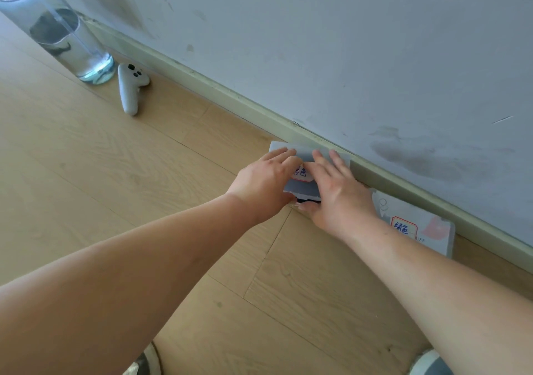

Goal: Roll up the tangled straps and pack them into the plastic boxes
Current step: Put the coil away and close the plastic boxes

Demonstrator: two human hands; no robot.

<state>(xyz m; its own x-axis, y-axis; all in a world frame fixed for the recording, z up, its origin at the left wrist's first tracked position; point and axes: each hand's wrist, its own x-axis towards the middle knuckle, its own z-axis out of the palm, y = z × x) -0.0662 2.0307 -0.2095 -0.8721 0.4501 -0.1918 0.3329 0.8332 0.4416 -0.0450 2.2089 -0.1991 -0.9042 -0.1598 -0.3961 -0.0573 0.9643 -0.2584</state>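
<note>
A grey plastic box (302,151) with a red-bordered label lies on the wooden floor by the skirting board. My left hand (264,183) and my right hand (336,193) both rest flat on its lid, fingers spread, thumbs at its near edge. A dark sliver of strap (302,200) shows in the gap at the box's front edge between my thumbs. A second grey plastic box (418,224), lid down, with a red-bordered label, lies just right of my right wrist against the wall.
A clear water bottle (66,34) stands at the far left near the wall, a white handheld controller (129,86) lying beside it. The skirting board (230,98) and wall run diagonally behind the boxes. My shoes (429,363) show at the bottom edge.
</note>
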